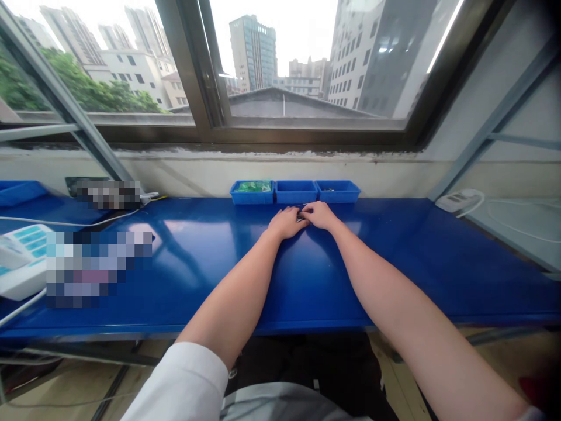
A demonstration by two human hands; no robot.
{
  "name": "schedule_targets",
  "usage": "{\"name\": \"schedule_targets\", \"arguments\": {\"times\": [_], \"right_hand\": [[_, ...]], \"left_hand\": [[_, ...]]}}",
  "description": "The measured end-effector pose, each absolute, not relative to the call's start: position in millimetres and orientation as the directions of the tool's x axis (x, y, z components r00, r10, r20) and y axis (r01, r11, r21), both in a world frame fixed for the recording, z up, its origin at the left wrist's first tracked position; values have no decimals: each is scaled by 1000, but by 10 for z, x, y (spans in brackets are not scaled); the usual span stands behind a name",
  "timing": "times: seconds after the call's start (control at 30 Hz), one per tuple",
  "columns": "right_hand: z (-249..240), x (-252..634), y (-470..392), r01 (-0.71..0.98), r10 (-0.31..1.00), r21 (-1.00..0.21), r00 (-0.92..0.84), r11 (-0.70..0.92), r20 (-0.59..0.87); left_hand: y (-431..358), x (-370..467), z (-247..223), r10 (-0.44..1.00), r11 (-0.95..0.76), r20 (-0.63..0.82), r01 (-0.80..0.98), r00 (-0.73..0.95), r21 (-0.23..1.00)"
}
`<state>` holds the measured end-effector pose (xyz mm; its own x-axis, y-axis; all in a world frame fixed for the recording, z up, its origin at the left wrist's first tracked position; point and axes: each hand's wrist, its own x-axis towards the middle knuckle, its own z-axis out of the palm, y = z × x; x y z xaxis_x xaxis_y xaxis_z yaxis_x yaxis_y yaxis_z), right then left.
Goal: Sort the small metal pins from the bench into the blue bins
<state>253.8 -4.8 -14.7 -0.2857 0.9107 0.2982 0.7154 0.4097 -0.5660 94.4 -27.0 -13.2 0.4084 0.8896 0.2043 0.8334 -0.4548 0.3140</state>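
Note:
Both my hands are together over the blue table, just in front of the small bins. My left hand [287, 223] is palm down, its thumb and fingers closed around a small cluster of dark and shiny metal parts [300, 216]. From the right, my right hand [321, 215] reaches in with bent fingers pinched together at the same cluster. Whatever sits between its fingertips is too small and too covered to make out. Behind the hands stand a blue bin with green packets [254, 186], a middle blue bin [297, 199] and a right blue bin [337, 196] with a few tiny pieces.
The blue table [197, 280] runs under a window. At the left are a white device with light-blue keys [30, 248], blurred-out items, cables and another blue tray [21, 192]. A white power strip [458, 200] lies at the right by a grey metal frame post [477, 140].

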Motion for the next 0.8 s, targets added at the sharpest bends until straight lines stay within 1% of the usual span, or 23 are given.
{"name": "schedule_targets", "arguments": {"times": [0.13, 0.27, 0.6, 0.67, 0.8], "right_hand": [[-151, 2549, -49, 706, 911, -579, -281, 409, 302], [-155, 2557, -38, 707, 901, -561, -299, 430, 314], [-196, 2549, -7, 774, 872, -425, -330, 469, 362], [-201, 2544, -9, 769, 871, -436, -314, 467, 378], [-177, 2532, -37, 722, 884, -528, -269, 447, 381]], "left_hand": [[-257, 927, -146, 895, -445, 208, 827, 395, 344], [-229, 912, -175, 893, -449, 211, 814, 397, 369], [-247, 926, -158, 893, -449, 217, 803, 394, 392], [-243, 925, -167, 886, -462, 229, 791, 402, 400], [-242, 921, -179, 869, -490, 301, 771, 393, 408]]}}
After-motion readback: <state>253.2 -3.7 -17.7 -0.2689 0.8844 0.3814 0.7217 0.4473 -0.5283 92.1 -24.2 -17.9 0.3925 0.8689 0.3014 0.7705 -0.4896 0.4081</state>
